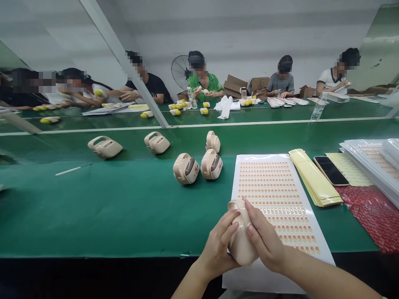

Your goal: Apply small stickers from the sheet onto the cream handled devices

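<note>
Between my two hands, over the near end of a sticker sheet (pixel 263 182), is a beige plastic device with a loop handle (pixel 242 245). My left hand (pixel 218 245) wraps its left side, fingers on the body under the handle. Along the right side lie the fingers of my right hand (pixel 264 236), reaching up by the handle. Rows of small orange-and-white stickers cover the sheet. Beyond it stand matching beige devices (pixel 186 169), two with dark windows facing right. Others (pixel 105 147) sit farther left and back.
Right of the sheet lie yellow paper strips (pixel 314 178), a phone (pixel 332 170), red bubble wrap (pixel 369 211) and stacked sticker sheets (pixel 374 162). A white pen-like tool (pixel 68 170) lies at left. A slanted metal post (pixel 124 62) rises mid-table. Several people work across the green table (pixel 109 207).
</note>
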The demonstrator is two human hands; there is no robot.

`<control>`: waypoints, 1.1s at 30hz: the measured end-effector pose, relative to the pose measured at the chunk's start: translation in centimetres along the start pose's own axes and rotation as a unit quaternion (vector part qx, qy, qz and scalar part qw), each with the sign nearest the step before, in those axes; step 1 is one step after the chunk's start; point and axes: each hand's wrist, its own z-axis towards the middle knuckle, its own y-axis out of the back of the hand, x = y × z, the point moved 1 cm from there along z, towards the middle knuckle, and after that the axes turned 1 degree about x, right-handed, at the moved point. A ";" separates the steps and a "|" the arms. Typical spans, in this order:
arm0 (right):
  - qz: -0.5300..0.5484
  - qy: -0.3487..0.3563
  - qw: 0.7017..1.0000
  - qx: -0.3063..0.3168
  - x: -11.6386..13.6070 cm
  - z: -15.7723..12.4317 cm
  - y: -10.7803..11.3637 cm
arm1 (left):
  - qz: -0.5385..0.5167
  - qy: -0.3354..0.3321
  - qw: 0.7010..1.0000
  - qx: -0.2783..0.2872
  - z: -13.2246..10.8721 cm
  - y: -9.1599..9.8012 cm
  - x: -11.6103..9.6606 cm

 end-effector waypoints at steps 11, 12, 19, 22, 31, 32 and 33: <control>0.070 -0.098 0.991 -0.052 -0.7 -0.1 -0.8 | 0.030 0.005 0.999 -0.029 -0.7 -0.9 0.1; 0.096 -0.125 0.986 -0.059 -0.9 0.0 -0.8 | 0.032 0.010 0.999 -0.029 -0.6 -0.9 0.1; 0.192 -0.185 0.964 -0.004 -0.5 1.3 0.3 | 0.033 0.020 0.998 -0.039 -0.7 -0.9 0.3; 0.132 -0.129 0.983 0.017 -0.1 2.0 0.3 | 0.012 0.079 0.997 -0.014 -1.6 -0.8 0.6; -0.066 0.253 0.962 0.076 0.5 3.8 -5.5 | -0.365 0.518 0.736 -0.239 -1.4 5.5 0.3; -0.069 0.269 0.957 0.086 0.1 4.9 -5.8 | -0.342 0.557 0.708 -0.268 -1.2 6.5 0.3; -0.080 0.267 0.956 0.090 -0.5 6.4 -6.0 | -0.315 0.577 0.693 -0.295 -1.0 7.6 0.5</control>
